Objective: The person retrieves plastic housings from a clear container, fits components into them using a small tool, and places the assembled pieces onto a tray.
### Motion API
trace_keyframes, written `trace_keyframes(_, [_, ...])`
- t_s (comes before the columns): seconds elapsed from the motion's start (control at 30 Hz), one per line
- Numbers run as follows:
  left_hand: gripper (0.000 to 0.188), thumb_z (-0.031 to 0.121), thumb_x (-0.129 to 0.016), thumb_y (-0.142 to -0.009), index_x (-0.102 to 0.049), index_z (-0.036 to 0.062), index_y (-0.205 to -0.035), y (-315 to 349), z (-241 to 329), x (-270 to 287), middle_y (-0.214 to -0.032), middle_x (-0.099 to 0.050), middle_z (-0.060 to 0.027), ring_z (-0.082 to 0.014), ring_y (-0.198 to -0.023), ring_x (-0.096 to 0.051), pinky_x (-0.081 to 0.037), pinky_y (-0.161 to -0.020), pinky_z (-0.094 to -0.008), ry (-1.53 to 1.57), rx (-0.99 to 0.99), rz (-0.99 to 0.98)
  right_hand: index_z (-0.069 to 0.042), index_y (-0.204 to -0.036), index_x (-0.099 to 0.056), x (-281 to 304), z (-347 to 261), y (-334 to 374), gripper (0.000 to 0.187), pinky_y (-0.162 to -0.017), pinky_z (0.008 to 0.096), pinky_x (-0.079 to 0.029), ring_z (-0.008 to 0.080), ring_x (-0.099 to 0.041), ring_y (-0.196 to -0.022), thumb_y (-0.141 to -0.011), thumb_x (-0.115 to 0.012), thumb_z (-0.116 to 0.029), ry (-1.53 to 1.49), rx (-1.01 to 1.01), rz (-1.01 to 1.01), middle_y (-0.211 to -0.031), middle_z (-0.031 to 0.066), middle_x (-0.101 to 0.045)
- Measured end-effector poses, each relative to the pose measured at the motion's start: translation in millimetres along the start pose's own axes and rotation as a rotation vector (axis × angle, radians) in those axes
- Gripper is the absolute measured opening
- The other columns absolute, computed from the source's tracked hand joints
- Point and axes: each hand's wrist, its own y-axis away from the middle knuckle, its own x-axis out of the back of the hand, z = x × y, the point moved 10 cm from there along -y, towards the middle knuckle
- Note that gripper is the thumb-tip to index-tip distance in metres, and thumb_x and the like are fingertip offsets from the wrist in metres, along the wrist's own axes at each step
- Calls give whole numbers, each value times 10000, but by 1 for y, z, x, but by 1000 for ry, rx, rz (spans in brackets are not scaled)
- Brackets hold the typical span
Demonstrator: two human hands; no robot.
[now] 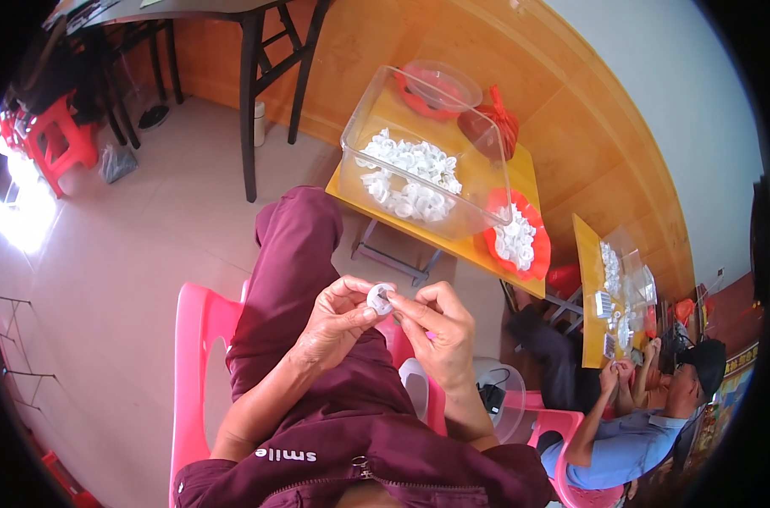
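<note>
Above my lap, my left hand (334, 320) pinches a small white round plastic piece (379, 299) between thumb and fingers. My right hand (440, 326) meets it from the other side, thumb and forefinger closed at the piece's edge. A small dark spot shows on its face; I cannot make out whether that is a part or a hole. On the yellow table (520, 284) ahead stands a clear plastic box (348, 146) with many white plastic pieces (412, 161) inside. More white pieces (515, 240) fill a red scalloped dish (493, 243) at the table's right corner.
Behind the box are a red bowl (419, 103) and a red plastic bag (504, 125). At right, a person in a blue shirt (635, 449) works at a second yellow table (590, 292). A dark-legged table (251, 102) stands far left; a pink chair (192, 364) is under me.
</note>
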Motion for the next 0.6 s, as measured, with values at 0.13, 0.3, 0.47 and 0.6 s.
trace_keyframes(0.13, [267, -21, -662, -781, -581, 88, -1011, 0, 0, 4, -1119, -610, -126, -205, -1051, -583, -474, -933, -357, -31, -18, 8, -151, -1023, -704, 0, 5, 1, 374, -496, 264, -421, 119, -515, -577, -708, -704, 51, 8, 39, 10, -753, 20, -478])
trace_keyframes(0.3, [263, -22, -665, -779, -586, 87, -1005, 1, 0, 3, -1111, -612, -136, -211, -1034, -591, -486, -914, -363, -40, -28, 27, -138, -1029, -702, -1, 11, -2, 383, -500, 248, -408, 118, -499, -580, -708, -697, 71, -77, 39, -23, -753, 21, -469])
trace_keyframes(0.47, [207, -18, -674, -780, -619, 76, -955, 2, 5, 4, -1083, -624, -153, -215, -999, -608, -504, -878, -357, -142, -127, 66, -104, -1030, -697, -7, 17, 3, 358, -518, 243, -406, 122, -497, -610, -716, -697, 68, -183, 39, -59, -750, 26, -467])
trace_keyframes(0.6, [205, -17, -676, -781, -628, 79, -957, 2, 0, 6, -1083, -625, -158, -212, -1003, -605, -505, -867, -348, -164, -118, 112, -90, -1023, -697, -6, 5, 7, 312, -505, 240, -389, 111, -475, -594, -740, -702, 43, -88, 69, -8, -749, 23, -464])
